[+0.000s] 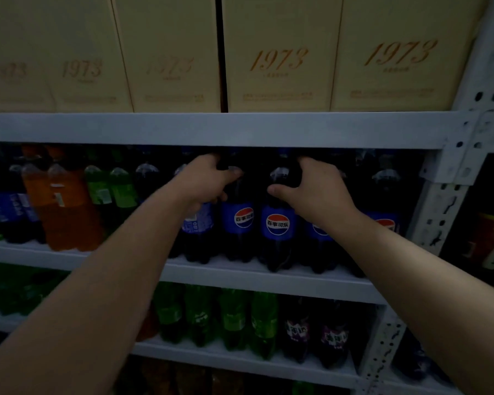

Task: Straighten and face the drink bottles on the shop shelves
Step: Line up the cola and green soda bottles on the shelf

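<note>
A row of dark cola bottles with blue labels stands on the middle shelf (268,277). My left hand (204,178) grips the shoulder of one cola bottle (240,220), whose round red-white-blue logo faces forward. My right hand (317,189) grips the neck and shoulder of the neighbouring cola bottle (278,226), logo also to the front. A further cola bottle (197,223) under my left wrist shows the back of its label. The bottle caps are hidden behind the shelf edge above.
Orange bottles (66,206) and green bottles (111,192) stand at the left of the same shelf. Beige "1973" boxes (280,58) fill the shelf above. Green bottles (234,317) and purple-labelled bottles (297,329) stand below. A perforated metal upright (451,195) bounds the right side.
</note>
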Action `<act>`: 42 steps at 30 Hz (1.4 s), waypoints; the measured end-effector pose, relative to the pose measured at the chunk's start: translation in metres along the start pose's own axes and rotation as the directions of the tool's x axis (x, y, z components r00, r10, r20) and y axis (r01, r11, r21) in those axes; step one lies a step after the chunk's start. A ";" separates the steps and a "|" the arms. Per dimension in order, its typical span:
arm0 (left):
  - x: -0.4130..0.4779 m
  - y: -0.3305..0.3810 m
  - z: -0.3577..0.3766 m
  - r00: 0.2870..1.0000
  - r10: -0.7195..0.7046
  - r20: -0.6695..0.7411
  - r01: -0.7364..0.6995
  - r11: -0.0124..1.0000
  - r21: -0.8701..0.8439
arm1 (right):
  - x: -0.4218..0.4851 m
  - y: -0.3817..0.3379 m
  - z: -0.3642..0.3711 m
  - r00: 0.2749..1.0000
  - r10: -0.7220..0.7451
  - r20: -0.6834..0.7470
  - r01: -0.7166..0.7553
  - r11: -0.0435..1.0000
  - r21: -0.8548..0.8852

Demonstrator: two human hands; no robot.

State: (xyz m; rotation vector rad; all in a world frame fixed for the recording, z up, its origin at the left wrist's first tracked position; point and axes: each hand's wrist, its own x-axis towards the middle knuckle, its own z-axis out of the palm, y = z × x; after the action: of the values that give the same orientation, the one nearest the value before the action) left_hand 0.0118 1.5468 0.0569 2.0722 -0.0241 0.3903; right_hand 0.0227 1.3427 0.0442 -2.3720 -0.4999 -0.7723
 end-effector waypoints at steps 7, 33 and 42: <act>-0.006 0.001 0.042 0.893 0.127 -0.432 0.044 0.930 0.365 | -0.005 0.000 0.006 0.997 -0.038 0.068 0.031 0.994 0.103; 0.003 -0.020 0.013 0.962 0.262 0.078 -0.260 0.787 0.559 | -0.012 0.000 0.027 0.999 -0.028 -0.020 0.026 0.997 -0.074; 0.003 -0.030 0.004 0.922 0.360 0.139 -0.384 0.818 0.429 | -0.014 -0.008 0.028 0.997 -0.039 -0.074 0.031 0.995 -0.096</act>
State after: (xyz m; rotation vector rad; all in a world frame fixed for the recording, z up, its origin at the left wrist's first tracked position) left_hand 0.0212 1.5589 0.0308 2.5431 -0.4155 0.6287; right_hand 0.0194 1.3643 0.0208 -2.4158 -0.4843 -0.9165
